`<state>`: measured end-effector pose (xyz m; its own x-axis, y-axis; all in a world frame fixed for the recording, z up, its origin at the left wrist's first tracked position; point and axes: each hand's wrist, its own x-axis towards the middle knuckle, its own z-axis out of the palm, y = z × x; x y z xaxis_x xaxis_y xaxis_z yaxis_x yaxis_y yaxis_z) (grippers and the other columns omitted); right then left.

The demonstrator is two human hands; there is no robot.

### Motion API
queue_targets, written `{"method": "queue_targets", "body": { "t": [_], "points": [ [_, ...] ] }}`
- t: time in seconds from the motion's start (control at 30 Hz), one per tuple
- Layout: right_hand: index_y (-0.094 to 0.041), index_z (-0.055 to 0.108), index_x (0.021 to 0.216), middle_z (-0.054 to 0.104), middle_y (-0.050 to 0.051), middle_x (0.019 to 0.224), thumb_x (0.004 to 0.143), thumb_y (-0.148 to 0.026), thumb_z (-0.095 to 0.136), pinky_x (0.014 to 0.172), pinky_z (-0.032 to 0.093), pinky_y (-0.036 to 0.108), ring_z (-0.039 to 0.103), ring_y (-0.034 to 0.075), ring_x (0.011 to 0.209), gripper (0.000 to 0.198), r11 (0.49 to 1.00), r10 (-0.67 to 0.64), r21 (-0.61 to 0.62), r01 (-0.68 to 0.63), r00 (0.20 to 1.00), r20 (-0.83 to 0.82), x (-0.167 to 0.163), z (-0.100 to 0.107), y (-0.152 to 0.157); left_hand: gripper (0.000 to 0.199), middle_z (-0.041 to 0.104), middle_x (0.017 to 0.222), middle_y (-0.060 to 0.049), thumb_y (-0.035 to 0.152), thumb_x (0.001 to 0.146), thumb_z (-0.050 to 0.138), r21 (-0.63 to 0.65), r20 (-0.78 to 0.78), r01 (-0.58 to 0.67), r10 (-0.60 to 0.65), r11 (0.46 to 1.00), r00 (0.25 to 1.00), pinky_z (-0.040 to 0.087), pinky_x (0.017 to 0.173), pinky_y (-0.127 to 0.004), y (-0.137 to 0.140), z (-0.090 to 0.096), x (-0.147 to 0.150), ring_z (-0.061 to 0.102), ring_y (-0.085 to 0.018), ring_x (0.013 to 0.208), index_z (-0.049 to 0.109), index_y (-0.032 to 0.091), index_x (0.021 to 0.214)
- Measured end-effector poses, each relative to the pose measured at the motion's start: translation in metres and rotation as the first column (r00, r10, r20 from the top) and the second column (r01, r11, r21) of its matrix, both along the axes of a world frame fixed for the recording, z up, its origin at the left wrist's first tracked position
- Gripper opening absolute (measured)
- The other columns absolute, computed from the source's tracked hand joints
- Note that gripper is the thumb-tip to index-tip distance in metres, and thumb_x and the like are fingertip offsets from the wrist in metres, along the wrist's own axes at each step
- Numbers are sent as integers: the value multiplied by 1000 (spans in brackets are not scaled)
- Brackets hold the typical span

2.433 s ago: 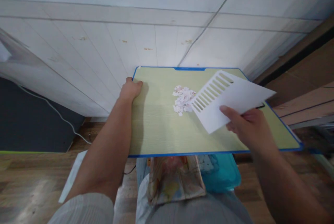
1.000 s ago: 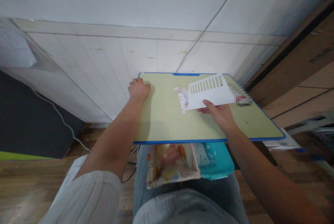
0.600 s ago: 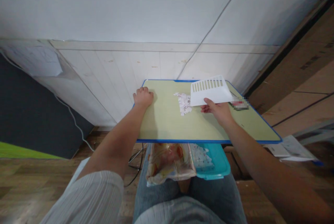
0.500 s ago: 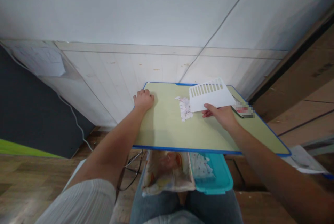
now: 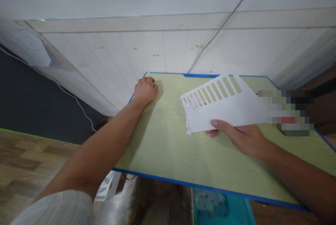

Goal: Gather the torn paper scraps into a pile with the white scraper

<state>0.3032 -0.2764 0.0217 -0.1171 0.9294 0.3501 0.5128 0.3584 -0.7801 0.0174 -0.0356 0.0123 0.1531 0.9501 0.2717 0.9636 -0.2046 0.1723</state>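
A slotted sheet (image 5: 236, 110) is gripped by the right hand (image 5: 244, 138) over the table (image 5: 162, 141), whose edge is touched by the left hand (image 5: 146, 90), grip unclear.

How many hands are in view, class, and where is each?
2: the left hand rests at the left edge of the table; the right hand holds the slotted white sheet.

I hold a white paper sheet (image 5: 225, 113) in my right hand (image 5: 240, 136), slanted right of the frame's centre, with a row of long slots cut along its upper edge. Small white paper scraps (image 5: 189, 132) show through the leftmost slots and peek out at its lower-left corner, loose on the pale green surface (image 5: 168, 151).
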Motion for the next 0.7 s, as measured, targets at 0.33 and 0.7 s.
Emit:
{"method": "queue_targets", "body": {
  "t": [0.33, 0.7],
  "points": [
    [-29, 76, 67, 78, 2, 68, 105, -47, 73, 67, 64, 33, 76, 22, 65, 42, 997, -4, -77, -1, 997, -73, 3, 7, -12, 44, 67, 151, -21, 27, 105, 50, 13, 19, 49, -49, 999, 999, 47, 124, -55, -5, -1, 5, 57, -40, 145, 71, 14, 142],
    [-28, 77, 67, 80, 1, 70, 105, -35, 72, 80, 64, 34, 79, 22, 68, 38, 998, -58, -20, 58, 998, 20, 15, 10, -10, 45, 64, 153, -16, 29, 101, 56, 15, 78, 126, -127, 992, 989, 39, 129, -57, -1, -4, 1, 54, -40, 149, 68, 20, 143]
  ]
}}
